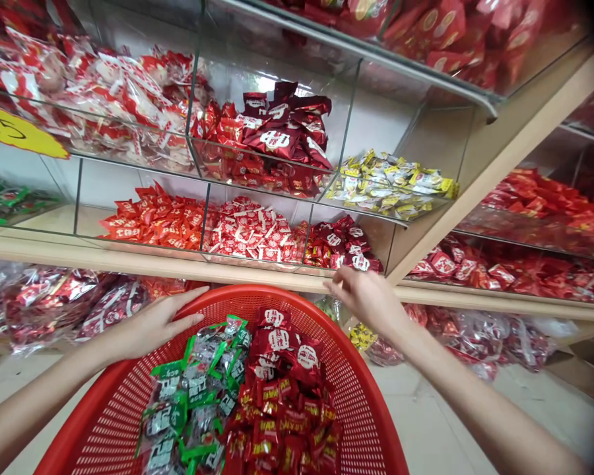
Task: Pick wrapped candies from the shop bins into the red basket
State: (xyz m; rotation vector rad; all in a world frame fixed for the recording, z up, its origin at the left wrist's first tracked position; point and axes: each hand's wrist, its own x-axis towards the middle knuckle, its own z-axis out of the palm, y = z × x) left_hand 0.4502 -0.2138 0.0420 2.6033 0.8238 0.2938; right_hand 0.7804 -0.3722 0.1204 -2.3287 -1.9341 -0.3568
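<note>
A pale wooden shelving unit (pixel 129 254) fills most of the view, its smooth boards carrying tiers of thin, clear acrylic bins (pixel 272 178) with slanted fronts. Three filled bins stand in the upper row in full view and three in the row beneath (more run off the frame). Below the shelf lip sit bulging clear plastic bags (pixel 44 307) of red goods, and a pale floor (pixel 426 422) shows beneath them.

Just in front of the shelf is one red plastic basket (pixel 257 297) with a thick, smooth rim and finely perforated walls. It holds crinkled green-and-silver foil packets (pixel 193 396) on one side and glossy dark red packets (pixel 282 349) on the other, with small red-and-yellow packets (pixel 277 429) under those.

The left hand (pixel 153 326) lies open on the basket rim, fingers spread, gripping nothing. The right hand (pixel 369 297) is open too, fingers loosely curled and empty, at the shelf lip just below a bin of dark red foil packets (pixel 346 244) (whether the fingertips touch the wood, I cannot tell). Yellow foil packets (pixel 391 188) fill the bin above, and one yellow price tag (pixel 17 130) marked 15 hangs at far left.
</note>
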